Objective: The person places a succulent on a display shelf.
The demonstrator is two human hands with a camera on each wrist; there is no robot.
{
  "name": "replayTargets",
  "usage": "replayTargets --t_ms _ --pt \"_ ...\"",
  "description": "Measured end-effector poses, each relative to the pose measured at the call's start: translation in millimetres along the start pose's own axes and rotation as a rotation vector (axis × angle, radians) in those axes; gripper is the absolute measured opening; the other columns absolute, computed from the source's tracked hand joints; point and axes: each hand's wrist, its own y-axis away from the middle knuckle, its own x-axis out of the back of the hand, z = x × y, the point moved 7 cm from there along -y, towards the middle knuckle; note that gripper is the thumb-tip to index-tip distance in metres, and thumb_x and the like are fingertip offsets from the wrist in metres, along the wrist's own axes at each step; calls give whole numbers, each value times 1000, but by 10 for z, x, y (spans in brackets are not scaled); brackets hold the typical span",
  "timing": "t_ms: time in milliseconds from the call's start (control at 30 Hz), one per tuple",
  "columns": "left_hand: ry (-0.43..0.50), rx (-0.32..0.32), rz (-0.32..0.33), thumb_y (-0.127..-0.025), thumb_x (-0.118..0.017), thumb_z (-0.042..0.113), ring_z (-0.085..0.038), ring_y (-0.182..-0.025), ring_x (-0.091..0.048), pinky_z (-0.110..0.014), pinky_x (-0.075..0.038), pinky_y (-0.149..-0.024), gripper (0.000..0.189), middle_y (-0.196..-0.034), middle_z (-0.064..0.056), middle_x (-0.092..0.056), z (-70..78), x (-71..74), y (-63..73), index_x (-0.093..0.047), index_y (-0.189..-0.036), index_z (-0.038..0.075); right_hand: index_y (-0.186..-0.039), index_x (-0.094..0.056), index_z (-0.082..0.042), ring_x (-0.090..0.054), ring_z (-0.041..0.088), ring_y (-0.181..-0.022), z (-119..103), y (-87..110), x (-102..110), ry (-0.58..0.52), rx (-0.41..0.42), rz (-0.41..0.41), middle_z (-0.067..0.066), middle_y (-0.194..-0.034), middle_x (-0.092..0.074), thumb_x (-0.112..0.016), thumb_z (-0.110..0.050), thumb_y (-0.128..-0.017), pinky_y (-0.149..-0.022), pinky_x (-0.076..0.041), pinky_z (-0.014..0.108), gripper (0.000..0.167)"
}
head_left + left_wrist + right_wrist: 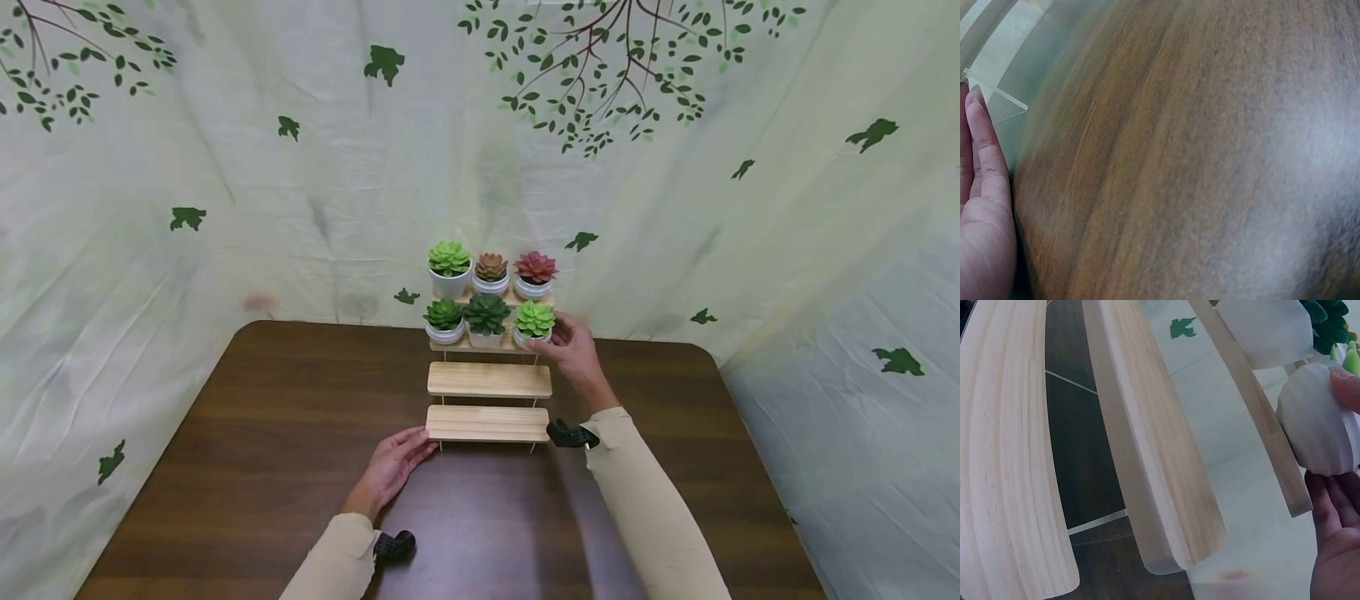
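A tiered wooden shelf stand (487, 423) with thin metal legs stands at the table's middle. My right hand (576, 354) holds the bright green potted succulent (535, 318) at the right end of the second tier from the top. In the right wrist view, thumb and fingers grip its ribbed white pot (1316, 419), right at the board's end. My left hand (393, 467) is at the left end of the lowest board, its straight fingertips touching the corner. A dark green succulent (487, 313) and a smaller green succulent (443, 315) share the second tier.
On the top tier stand a light green succulent (449, 260), a brown succulent (491, 268) and a red succulent (536, 268), all in white pots. The third board (489, 380) is bare wood. Behind the brown table (300, 417) hangs a leaf-print cloth (337, 183).
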Motion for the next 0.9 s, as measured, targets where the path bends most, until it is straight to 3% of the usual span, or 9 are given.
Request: replayTargets --t_ms 200,467,667,900 --pt "-10 -7 -12 -96 -53 -3 -16 -89 -67 -28 -55 -88 14 -95 -7 -69 2 -17 6 -65 -103 -1 -134 -49 5 -51 31 -122 -6 -4 -9 34 15 -12 22 -134 -52 -74 -1 -83 -104 -44 39 58" --pt "-18 -3 -9 -97 -52 -3 -16 -90 -68 -28 -55 -88 15 -95 -7 -69 -16 -16 21 -64 -106 -2 -135 -50 0 -53 30 -122 198 -80 29 58 -9 -12 18 -134 -52 -75 -5 -83 -101 -47 40 58" --pt "-32 0 -8 -96 -55 -1 -16 -92 -67 -28 -54 -89 20 -98 -8 -69 -14 -22 7 -61 -114 -7 -138 -47 0 -52 32 -124 159 -71 51 103 -38 -7 19 -136 -50 -78 -11 -82 -102 -46 41 64" --pt "-35 -23 -15 -95 -57 1 -16 -91 -68 -28 -55 -88 15 -97 -7 -69 -7 -7 1 -64 -108 -3 -141 -44 -1 -54 31 -121 154 -52 50 100 5 11 18 -135 -50 -78 -10 -81 -99 -49 39 69"
